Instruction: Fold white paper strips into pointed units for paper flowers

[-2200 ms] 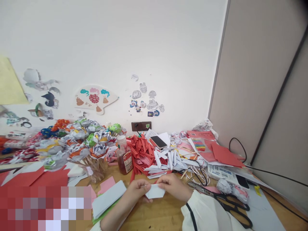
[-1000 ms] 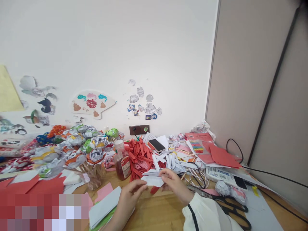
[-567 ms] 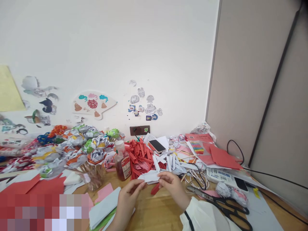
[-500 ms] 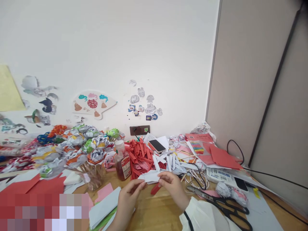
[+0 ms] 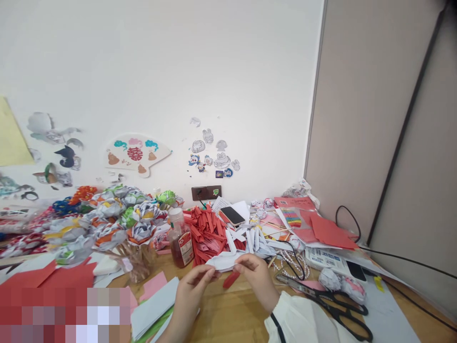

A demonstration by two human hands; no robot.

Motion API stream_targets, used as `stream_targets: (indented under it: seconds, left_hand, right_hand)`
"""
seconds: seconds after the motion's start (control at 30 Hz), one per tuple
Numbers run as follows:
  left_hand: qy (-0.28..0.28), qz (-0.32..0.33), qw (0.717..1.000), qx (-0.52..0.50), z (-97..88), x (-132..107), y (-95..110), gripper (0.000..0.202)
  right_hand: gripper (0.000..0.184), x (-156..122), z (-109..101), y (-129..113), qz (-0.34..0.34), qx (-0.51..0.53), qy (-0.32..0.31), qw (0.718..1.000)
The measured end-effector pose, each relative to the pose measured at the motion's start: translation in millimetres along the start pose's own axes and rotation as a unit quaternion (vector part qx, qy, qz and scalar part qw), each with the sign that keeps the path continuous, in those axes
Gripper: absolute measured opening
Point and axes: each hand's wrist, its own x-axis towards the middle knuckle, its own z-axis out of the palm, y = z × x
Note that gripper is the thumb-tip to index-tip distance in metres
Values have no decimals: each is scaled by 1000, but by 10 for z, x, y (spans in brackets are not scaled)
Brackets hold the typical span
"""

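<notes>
A strip of white paper is held above the table between my two hands. My left hand pinches its left end between thumb and fingers. At the right end, my right hand grips it in the same way. Just below the paper lies a folded red strip. Behind it are a heap of red paper strips and a pile of folded white strips.
Black-handled scissors lie beside my right sleeve. A glass bottle of reddish-brown liquid stands left of the red heap, near paper flowers on sticks. A phone rests behind the strips. Light paper sheets lie by my left forearm.
The view has shifted very slightly. Both hands keep their pinch on the white paper, which looks tilted a little differently and more narrowly folded.
</notes>
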Motion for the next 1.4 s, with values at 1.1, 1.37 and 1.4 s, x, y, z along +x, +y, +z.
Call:
stream_targets:
  seconds: [1.1, 1.37, 1.4]
  left_hand:
    - [26, -42, 994, -95, 114, -22, -12, 28]
    - [46, -36, 991, -122, 125, -25, -30, 26]
    - [46, -35, 991, -123, 125, -28, -25, 25]
  right_hand:
    - [20, -64, 115, -1, -28, -74, 44, 996]
    - [18, -69, 145, -2, -33, -101, 52, 993]
    - [18, -70, 145, -5, -37, -105, 53, 992]
